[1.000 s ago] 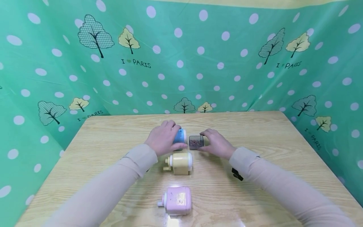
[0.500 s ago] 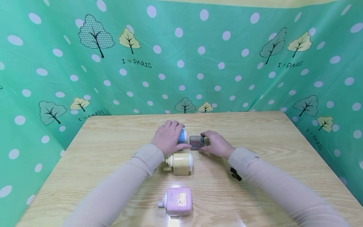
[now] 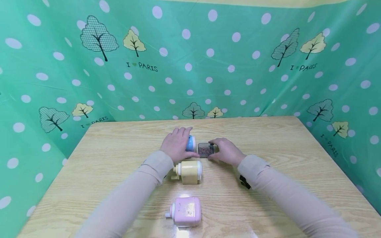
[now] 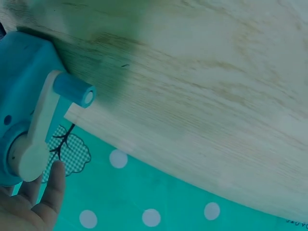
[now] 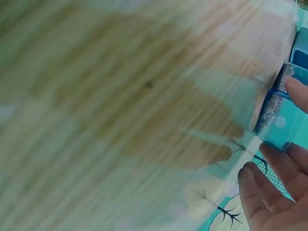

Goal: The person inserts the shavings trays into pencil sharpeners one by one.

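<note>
At the far middle of the table, my left hand (image 3: 176,144) holds a blue crank pencil sharpener (image 3: 190,143) from its left side, thumb along the near side and fingers over the far side. In the left wrist view its pale crank (image 4: 43,113) with a blue knob sticks out beside the fingers. My right hand (image 3: 228,152) pinches a clear dark shavings drawer (image 3: 205,150) between thumb and fingers, a small gap to the right of the sharpener. Shavings lie in the drawer. The right wrist view has the drawer (image 5: 276,115) at its right edge.
A yellow crank sharpener (image 3: 189,172) stands just nearer than the blue one. Nearer still is a pink sharpener (image 3: 187,211), crank to the left. The wooden table (image 3: 268,138) ends at a green dotted curtain (image 3: 166,92) behind and at both sides.
My left hand has shifted slightly right along the blue sharpener, and its index finger now reaches out straighter. The right hand and the shavings drawer stay almost where they were.
</note>
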Action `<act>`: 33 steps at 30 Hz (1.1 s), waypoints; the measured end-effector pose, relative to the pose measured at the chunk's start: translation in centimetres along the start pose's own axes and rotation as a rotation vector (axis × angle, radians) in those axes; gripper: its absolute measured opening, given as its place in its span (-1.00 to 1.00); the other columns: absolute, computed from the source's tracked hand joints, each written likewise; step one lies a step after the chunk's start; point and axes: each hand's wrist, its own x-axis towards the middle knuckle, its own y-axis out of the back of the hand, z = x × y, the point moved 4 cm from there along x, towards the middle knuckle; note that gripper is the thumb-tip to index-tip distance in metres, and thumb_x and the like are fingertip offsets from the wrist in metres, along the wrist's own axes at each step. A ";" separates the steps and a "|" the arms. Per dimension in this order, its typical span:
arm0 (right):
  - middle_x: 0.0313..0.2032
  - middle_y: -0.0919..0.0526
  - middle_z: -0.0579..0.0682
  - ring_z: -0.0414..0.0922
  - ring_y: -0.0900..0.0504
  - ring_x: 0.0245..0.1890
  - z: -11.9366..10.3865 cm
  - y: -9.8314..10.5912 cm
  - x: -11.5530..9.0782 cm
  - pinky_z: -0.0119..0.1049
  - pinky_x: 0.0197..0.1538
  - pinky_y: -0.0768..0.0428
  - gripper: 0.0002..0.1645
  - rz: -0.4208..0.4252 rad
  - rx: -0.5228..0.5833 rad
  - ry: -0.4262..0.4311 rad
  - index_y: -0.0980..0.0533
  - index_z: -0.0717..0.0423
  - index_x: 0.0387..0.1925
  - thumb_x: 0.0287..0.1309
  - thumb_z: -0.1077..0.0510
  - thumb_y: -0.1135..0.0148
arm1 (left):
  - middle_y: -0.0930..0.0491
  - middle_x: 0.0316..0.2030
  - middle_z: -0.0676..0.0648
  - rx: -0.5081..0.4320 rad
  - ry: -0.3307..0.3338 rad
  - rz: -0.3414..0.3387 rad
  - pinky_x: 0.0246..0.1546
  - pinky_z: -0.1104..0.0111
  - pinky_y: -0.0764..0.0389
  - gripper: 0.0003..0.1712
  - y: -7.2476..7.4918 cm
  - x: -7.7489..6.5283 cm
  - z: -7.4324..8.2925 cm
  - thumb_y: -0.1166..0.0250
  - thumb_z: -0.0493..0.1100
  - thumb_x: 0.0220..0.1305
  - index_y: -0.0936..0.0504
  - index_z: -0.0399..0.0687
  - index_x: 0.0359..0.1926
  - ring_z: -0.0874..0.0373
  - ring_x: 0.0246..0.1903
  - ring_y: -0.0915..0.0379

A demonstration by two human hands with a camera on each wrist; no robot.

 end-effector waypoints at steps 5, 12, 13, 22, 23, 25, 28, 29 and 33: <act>0.25 -0.57 0.26 0.21 -0.48 0.28 0.0 0.0 -0.2 0.11 0.36 -0.35 -0.09 0.009 -0.004 -0.017 -0.50 0.25 0.32 -0.09 -0.02 -0.52 | -0.47 0.30 -0.23 0.017 -0.002 -0.015 0.12 0.02 -0.55 0.48 -0.6 -0.1 -0.3 -0.33 0.56 -0.28 -0.09 -0.18 0.57 -0.15 0.22 -0.41; 0.22 -0.59 0.26 0.20 -0.52 0.23 0.1 0.0 -0.3 0.10 0.33 -0.39 -0.09 0.028 -0.002 -0.019 -0.51 0.24 0.31 -0.09 -0.04 -0.52 | -0.49 0.27 -0.24 -0.011 0.006 -0.019 0.08 0.02 -0.57 0.47 -0.8 -0.1 -0.4 -0.41 0.49 -0.28 -0.11 -0.18 0.56 -0.15 0.18 -0.43; 0.22 -0.59 0.26 0.20 -0.52 0.23 0.1 0.0 -0.3 0.10 0.33 -0.39 -0.09 0.029 -0.001 -0.019 -0.51 0.24 0.31 -0.09 -0.04 -0.52 | -0.49 0.27 -0.24 -0.014 0.008 -0.023 0.08 0.02 -0.57 0.46 -0.8 -0.1 -0.4 -0.42 0.49 -0.28 -0.11 -0.18 0.56 -0.15 0.18 -0.43; 0.19 -0.61 0.25 0.18 -0.55 0.19 0.0 -0.1 -0.2 0.10 0.31 -0.42 -0.08 0.029 -0.003 -0.039 -0.50 0.21 0.33 -0.09 -0.06 -0.52 | -0.56 0.11 -0.20 -0.060 0.000 -0.064 0.02 0.07 -0.61 0.16 -1.1 0.2 -0.4 -0.49 0.34 -0.18 -0.38 -0.19 0.37 -0.10 0.02 -0.49; 0.19 -0.62 0.26 0.18 -0.56 0.18 0.0 -0.1 -0.2 0.10 0.30 -0.43 -0.08 0.030 -0.005 -0.041 -0.50 0.20 0.33 -0.10 -0.06 -0.52 | -0.57 0.09 -0.19 -0.064 0.002 -0.066 0.01 0.08 -0.62 0.12 -1.1 0.3 -0.3 -0.50 0.33 -0.17 -0.40 -0.18 0.35 -0.09 0.01 -0.49; 0.18 -0.62 0.27 0.18 -0.56 0.17 0.0 0.0 -0.2 0.10 0.29 -0.44 -0.08 0.033 -0.010 -0.038 -0.50 0.21 0.33 -0.10 -0.05 -0.52 | -0.57 0.05 -0.17 -0.074 0.007 -0.069 -0.01 0.09 -0.62 0.06 -1.1 0.4 -0.3 -0.51 0.31 -0.16 -0.43 -0.17 0.30 -0.08 -0.02 -0.48; 0.18 -0.62 0.27 0.17 -0.57 0.16 -0.1 0.0 -0.2 0.10 0.28 -0.45 -0.07 0.031 -0.009 -0.039 -0.50 0.21 0.33 -0.10 -0.06 -0.52 | -0.58 0.04 -0.17 -0.078 0.014 -0.073 0.00 0.09 -0.62 0.02 -1.0 0.4 -0.3 -0.52 0.28 -0.15 -0.44 -0.16 0.27 -0.08 -0.02 -0.49; 0.19 -0.62 0.26 0.17 -0.57 0.16 -0.1 -0.1 -0.1 0.09 0.29 -0.44 -0.07 0.029 -0.007 -0.042 -0.50 0.21 0.33 -0.09 -0.06 -0.52 | -0.58 0.04 -0.16 -0.077 0.015 -0.076 0.00 0.10 -0.62 0.01 -1.0 0.3 -0.3 -0.52 0.28 -0.14 -0.44 -0.15 0.27 -0.07 -0.02 -0.49; 0.19 -0.62 0.26 0.16 -0.58 0.17 -0.2 -0.1 -0.1 0.09 0.29 -0.44 -0.07 0.021 -0.004 -0.043 -0.49 0.23 0.33 -0.09 -0.06 -0.52 | -0.58 0.04 -0.16 -0.083 0.013 -0.077 0.00 0.11 -0.62 -0.04 -0.9 0.2 -0.3 -0.51 0.25 -0.10 -0.45 -0.13 0.26 -0.06 -0.02 -0.49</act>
